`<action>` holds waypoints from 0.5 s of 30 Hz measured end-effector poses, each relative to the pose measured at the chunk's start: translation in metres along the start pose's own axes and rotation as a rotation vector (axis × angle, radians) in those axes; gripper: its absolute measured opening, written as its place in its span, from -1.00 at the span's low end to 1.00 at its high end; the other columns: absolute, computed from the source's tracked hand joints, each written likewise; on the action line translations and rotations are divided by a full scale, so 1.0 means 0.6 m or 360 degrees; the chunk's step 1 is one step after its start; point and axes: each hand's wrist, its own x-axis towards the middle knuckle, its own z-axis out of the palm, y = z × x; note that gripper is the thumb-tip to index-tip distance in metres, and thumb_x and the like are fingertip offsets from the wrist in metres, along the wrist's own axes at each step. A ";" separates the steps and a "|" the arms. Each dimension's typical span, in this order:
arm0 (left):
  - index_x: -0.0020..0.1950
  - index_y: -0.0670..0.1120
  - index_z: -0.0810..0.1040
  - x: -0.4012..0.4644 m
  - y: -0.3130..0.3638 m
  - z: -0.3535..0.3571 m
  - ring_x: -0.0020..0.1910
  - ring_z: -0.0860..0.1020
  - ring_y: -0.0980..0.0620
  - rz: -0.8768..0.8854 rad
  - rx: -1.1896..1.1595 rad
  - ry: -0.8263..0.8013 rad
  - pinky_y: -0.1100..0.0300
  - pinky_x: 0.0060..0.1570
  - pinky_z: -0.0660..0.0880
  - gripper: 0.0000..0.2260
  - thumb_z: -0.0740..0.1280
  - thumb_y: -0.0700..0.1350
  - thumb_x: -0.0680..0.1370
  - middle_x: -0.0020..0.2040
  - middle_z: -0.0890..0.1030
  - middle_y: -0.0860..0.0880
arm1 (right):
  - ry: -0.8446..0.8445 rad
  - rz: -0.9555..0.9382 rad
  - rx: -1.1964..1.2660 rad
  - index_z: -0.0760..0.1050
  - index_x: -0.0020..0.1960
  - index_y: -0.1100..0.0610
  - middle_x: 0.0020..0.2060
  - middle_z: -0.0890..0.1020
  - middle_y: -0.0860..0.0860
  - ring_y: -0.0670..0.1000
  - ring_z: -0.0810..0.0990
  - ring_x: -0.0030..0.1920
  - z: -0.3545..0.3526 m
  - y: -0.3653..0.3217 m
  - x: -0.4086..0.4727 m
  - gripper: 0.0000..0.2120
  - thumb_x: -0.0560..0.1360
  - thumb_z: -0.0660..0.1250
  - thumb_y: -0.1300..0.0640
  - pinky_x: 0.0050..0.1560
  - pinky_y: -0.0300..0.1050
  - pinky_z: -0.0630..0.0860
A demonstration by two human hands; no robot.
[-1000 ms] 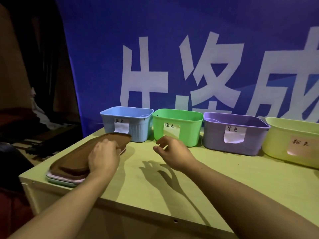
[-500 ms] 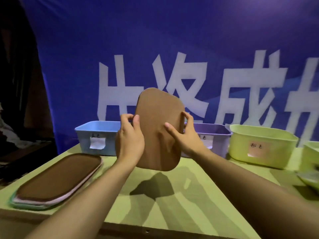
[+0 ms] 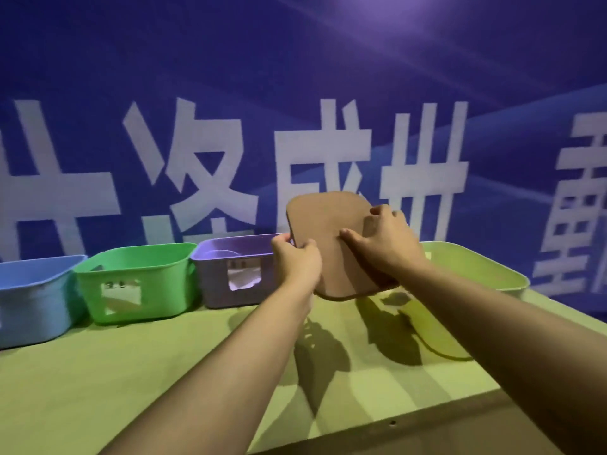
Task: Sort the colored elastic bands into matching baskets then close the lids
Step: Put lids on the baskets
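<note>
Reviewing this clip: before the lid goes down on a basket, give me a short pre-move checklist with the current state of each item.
1. Lid held by both hands: ok, left hand on its left edge, right hand on its right side.
2. Lid clear of the table: ok, it is raised and tilted.
3. Target basket open: ok, the yellow-green basket to the right has no lid.
4. Lid lined up over that basket: not ok, it is tilted, not level with the rim.
5. Bands sorted inside baskets: cannot tell, interiors are mostly hidden.
6. Lid matches this basket: cannot tell.
</note>
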 end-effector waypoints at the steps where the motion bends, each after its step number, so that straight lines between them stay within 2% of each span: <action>1: 0.36 0.02 0.36 -0.006 -0.004 0.035 0.02 0.57 -0.06 -0.0011 -0.0010 -0.0076 0.08 0.09 0.54 -0.66 0.34 -0.14 0.61 0.14 0.56 0.01 | 0.0006 0.0043 -0.0040 0.28 0.50 0.06 0.37 0.47 0.11 0.20 0.56 0.27 -0.021 0.032 0.011 -0.16 0.43 0.39 -0.42 0.19 0.14 0.57; 3: 0.42 0.00 0.38 -0.021 -0.011 0.102 0.04 0.58 -0.06 -0.0017 0.0041 -0.0207 0.11 0.04 0.53 -0.59 0.35 -0.17 0.59 0.16 0.58 0.00 | 0.0003 0.0133 -0.0094 0.31 0.50 0.10 0.36 0.51 0.12 0.20 0.55 0.29 -0.060 0.093 0.030 -0.16 0.44 0.40 -0.41 0.17 0.11 0.54; 6: 0.42 -0.02 0.40 -0.041 -0.020 0.189 0.12 0.60 -0.11 -0.0051 0.0098 -0.0362 0.05 0.08 0.59 -0.54 0.34 -0.20 0.53 0.27 0.59 -0.07 | 0.0018 0.0245 -0.0147 0.33 0.50 0.12 0.34 0.55 0.12 0.18 0.57 0.26 -0.104 0.170 0.051 -0.15 0.43 0.40 -0.41 0.11 0.09 0.57; 10: 0.42 -0.05 0.43 -0.059 -0.036 0.264 0.11 0.59 -0.12 -0.0106 0.0168 -0.0479 0.20 -0.28 0.49 -0.57 0.30 -0.22 0.54 0.32 0.53 -0.11 | 0.0050 0.0325 -0.0258 0.38 0.47 0.14 0.29 0.58 0.11 0.14 0.59 0.17 -0.127 0.240 0.069 -0.17 0.44 0.39 -0.42 -0.06 -0.01 0.53; 15: 0.48 -0.07 0.40 -0.067 -0.065 0.306 0.15 0.58 -0.11 -0.0139 0.0281 -0.0548 0.15 -0.14 0.54 -0.56 0.32 -0.17 0.59 0.39 0.46 -0.11 | -0.0012 0.0422 -0.0365 0.40 0.41 0.12 0.15 0.59 0.07 0.09 0.57 0.03 -0.133 0.294 0.082 -0.20 0.43 0.37 -0.44 -0.11 -0.01 0.55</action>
